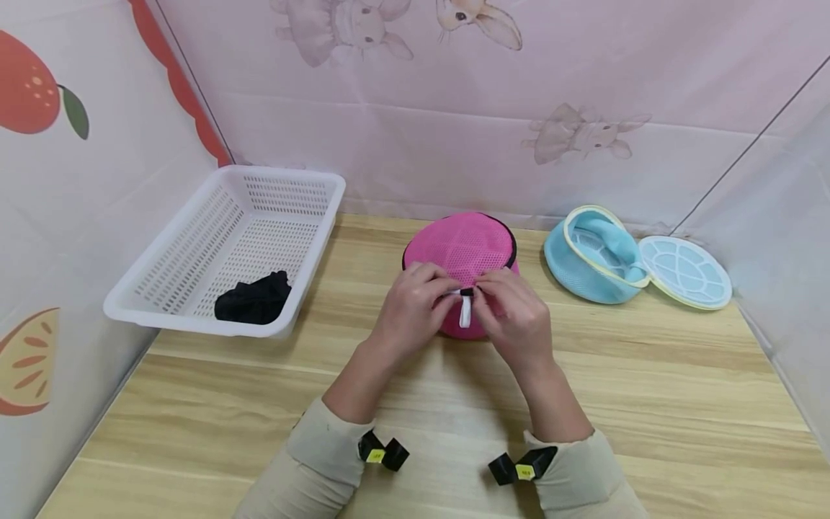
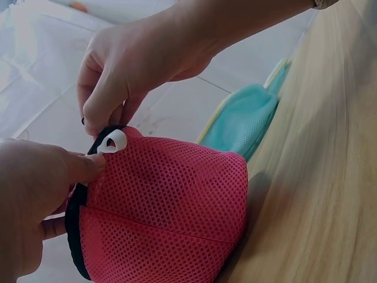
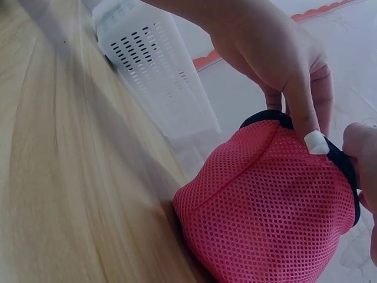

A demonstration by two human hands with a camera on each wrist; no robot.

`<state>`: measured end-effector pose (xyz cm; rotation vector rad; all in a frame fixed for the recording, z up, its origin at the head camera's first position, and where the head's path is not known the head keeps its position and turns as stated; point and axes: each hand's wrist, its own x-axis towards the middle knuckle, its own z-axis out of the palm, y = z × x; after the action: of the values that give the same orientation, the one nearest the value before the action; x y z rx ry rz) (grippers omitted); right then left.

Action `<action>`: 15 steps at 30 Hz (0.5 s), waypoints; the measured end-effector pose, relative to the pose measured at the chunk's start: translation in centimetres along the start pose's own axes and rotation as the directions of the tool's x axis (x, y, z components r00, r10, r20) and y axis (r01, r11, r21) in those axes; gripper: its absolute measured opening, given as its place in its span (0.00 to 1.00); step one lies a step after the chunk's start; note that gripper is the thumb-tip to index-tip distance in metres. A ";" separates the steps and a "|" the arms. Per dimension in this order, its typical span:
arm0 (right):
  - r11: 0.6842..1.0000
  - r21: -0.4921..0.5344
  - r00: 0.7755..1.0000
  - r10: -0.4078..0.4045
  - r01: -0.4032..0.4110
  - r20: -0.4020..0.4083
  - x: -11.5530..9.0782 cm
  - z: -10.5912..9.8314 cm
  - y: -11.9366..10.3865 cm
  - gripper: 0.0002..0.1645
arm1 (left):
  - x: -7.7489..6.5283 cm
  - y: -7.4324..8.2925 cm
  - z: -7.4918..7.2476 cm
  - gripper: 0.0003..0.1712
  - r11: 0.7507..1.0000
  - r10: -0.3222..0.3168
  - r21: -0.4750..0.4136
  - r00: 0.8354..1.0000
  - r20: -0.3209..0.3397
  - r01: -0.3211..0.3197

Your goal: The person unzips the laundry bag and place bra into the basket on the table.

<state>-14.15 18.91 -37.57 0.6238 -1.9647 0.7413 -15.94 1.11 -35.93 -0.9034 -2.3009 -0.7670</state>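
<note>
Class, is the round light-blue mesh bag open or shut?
Open: the round light-blue mesh bag shows its inside, with its yellow-edged lid out to one side.

One high view, two close and tilted

The head camera looks forward and down from above, far enough back to take in the table point(image 1: 681, 396), white basket point(image 1: 194, 326), pink bag point(image 1: 460, 241), blue bag point(image 1: 583, 277) and wall point(image 1: 421, 144). The left wrist camera sits low and close, facing across to the right, with the table along its right side. The right wrist camera, equally near, faces left, the table along its left. Both wrist views share the pink bag and both hands; the head view shares the blue bag with the left, the basket with the right.
</note>
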 end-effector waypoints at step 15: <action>0.999 0.039 0.999 0.034 -0.035 0.024 0.0 0.1 -0.3 0.07 | -0.1 0.2 0.1 0.13 1.000 0.024 0.018 1.000 0.011 -0.024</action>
<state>-13.99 18.64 -37.55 0.6259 -1.9909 0.7994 -15.76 1.23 -35.97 -0.9275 -2.2985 -0.7317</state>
